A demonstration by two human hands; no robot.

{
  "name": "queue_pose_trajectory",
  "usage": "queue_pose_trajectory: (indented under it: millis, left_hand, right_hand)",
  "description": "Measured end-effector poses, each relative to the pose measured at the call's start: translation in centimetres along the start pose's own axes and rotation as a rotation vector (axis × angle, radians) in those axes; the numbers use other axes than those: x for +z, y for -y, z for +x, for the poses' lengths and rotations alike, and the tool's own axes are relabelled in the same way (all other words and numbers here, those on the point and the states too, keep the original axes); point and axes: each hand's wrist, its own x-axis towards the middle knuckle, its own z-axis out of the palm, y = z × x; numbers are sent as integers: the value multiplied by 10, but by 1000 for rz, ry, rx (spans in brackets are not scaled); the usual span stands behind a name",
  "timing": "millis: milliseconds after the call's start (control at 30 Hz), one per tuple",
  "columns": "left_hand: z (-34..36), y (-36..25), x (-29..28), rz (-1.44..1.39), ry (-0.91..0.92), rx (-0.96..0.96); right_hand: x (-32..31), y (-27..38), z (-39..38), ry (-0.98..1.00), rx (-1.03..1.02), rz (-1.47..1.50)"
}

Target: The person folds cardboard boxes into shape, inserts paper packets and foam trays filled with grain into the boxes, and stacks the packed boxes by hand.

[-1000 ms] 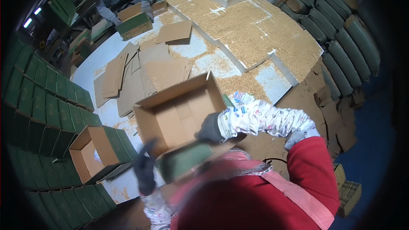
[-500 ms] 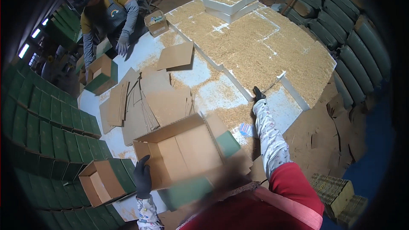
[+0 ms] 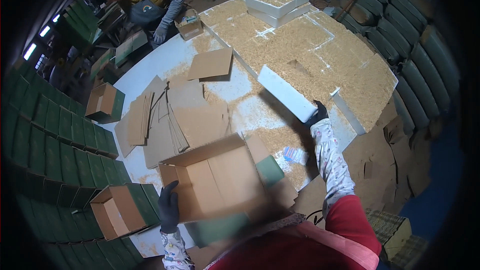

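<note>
An open cardboard box (image 3: 222, 177), brown inside with green outer flaps, lies in front of me. My left hand (image 3: 169, 205), in a dark glove, holds its left wall. Farther right my right hand (image 3: 316, 114), also dark-gloved, grips the near end of a white, foam-like tray (image 3: 286, 94). That tray is tilted up, its smooth white face toward me, and casts a shadow on the table. What lies on its far side is hidden. Beyond it spreads a wide block of trays covered in tan shavings (image 3: 300, 45).
Flat cardboard sheets (image 3: 155, 115) lie on the white table (image 3: 135, 77). Two stacked trays (image 3: 277, 0) top the far end. Green boxes (image 3: 55, 155) are piled at left, dark sacks (image 3: 425, 70) at right. A co-worker (image 3: 155, 5) bends over at the far left.
My right hand has lifted a white tray from the edge of the block, tilting it up. My left hand stays at the box. The co-worker has shifted right, drawing a hand from a smaller box.
</note>
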Motion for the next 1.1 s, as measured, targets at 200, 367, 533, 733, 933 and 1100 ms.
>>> queue_pose_trajectory:
  millis: [200,367,533,733,933,1100]
  left_hand:
    - [9,3,-2,-34,25,135]
    - [39,43,20,-651,40,64]
    - [33,23,2,-1444,182,-250]
    - [6,14,3,-1442,149,-113]
    - [-1,34,7,-822,8,114]
    - [62,100,23,-910,-240,-150]
  right_hand:
    - [105,-39,-154,314,95,-262]
    - [181,-103,-234,638,-15,-632]
    - [165,-138,-250,763,76,-822]
    - [128,-140,-282,660,193,-1063]
    - [81,-140,-223,843,-125,-1945]
    - [100,-179,-215,678,-65,-3003]
